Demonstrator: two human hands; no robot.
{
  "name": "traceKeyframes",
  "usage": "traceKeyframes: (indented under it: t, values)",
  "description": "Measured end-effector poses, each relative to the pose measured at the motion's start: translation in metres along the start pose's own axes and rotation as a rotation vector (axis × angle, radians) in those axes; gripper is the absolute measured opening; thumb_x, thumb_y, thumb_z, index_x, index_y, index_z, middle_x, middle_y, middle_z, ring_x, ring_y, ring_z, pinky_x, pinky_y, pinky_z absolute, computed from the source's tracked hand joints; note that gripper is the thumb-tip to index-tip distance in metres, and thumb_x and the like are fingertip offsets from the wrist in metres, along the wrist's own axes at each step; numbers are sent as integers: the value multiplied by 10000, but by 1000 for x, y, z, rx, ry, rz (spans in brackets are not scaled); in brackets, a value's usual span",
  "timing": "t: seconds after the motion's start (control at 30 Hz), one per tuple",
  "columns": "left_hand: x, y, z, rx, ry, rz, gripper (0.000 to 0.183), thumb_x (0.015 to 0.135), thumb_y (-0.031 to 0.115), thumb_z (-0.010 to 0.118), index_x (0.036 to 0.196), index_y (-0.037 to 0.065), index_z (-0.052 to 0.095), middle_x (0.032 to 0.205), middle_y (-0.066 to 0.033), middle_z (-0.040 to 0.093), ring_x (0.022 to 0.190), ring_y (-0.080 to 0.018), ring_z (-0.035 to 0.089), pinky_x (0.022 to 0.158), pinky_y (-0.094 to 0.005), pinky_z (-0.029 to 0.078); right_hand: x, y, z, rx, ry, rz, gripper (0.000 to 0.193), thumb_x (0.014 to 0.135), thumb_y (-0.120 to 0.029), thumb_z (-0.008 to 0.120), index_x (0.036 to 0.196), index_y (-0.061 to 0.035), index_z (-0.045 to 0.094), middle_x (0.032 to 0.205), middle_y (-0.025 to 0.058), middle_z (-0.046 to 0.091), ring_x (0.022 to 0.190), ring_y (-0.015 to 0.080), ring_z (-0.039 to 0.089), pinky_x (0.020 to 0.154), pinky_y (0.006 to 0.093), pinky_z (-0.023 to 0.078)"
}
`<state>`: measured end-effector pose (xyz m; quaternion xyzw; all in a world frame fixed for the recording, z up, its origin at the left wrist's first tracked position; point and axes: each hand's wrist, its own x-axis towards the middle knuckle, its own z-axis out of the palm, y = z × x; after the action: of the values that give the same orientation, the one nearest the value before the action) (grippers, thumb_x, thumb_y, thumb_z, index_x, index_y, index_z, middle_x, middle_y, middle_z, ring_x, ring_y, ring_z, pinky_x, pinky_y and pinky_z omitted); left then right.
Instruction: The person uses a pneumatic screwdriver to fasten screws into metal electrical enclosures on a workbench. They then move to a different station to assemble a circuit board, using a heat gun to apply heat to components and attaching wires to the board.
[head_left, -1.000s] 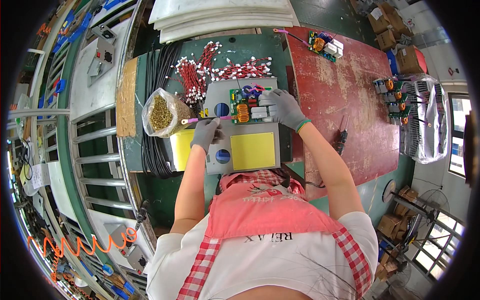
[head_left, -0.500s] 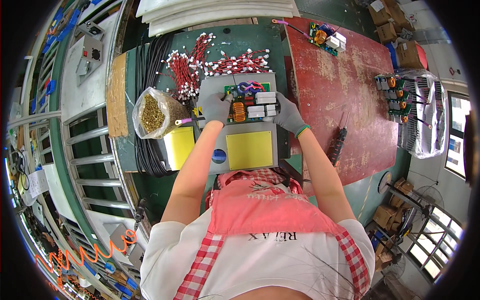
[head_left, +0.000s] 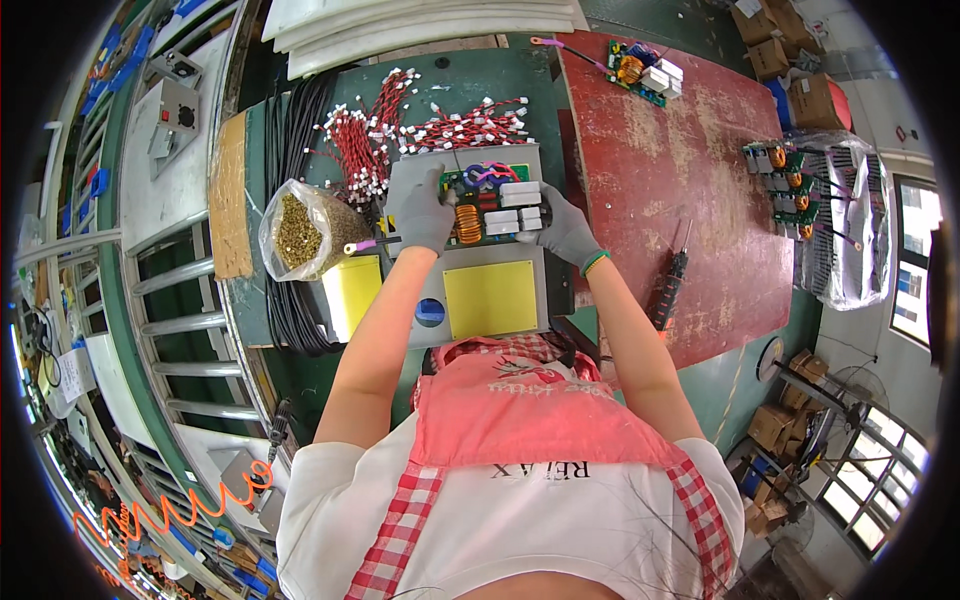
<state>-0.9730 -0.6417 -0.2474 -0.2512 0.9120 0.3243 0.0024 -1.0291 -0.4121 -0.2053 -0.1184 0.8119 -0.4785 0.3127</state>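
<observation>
Item: circuit board [head_left: 492, 200], green, seated in a grey metal case [head_left: 470, 270] between your hands. Rigid, light, likely fragile; grip by edges, not the copper coil [head_left: 467, 223]. Left hand [head_left: 420, 208] flat on its near edge; right hand [head_left: 562, 228] clasps the opposite edge.

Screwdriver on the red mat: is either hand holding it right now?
No. The screwdriver lies untouched on the red mat, while the left hand and right hand both rest on the circuit board in the grey housing.
</observation>
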Motion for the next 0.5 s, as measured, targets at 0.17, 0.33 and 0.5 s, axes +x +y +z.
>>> traceKeyframes:
  t: [0.17,0.33,0.5]
  values:
    - [2,6,-7,68,-63,45,355,836,295,597,1150,131,591,974,-189,626,903,-357,594,787,-445,462,-13,17,-8,259,-3,-92,900,640,-154,822,1371,-22,314,1264,113,530,1102,190,557,940,303,441]
    - [-6,26,-18,47,-73,-5,375,838,354,595,1121,109,613,994,-200,645,929,-367,614,799,-427,477,-66,47,-84,169,187,-23,876,715,-221,783,1408,-64,270,1365,128,437,1222,265,453,982,375,404]
    - [-3,23,-8,43,-54,36,373,829,291,635,1139,89,591,841,-183,658,759,-307,641,702,-394,488,-110,139,-253,74,560,-56,641,758,-228,742,1282,-13,442,1238,130,539,1097,206,540,906,333,458]
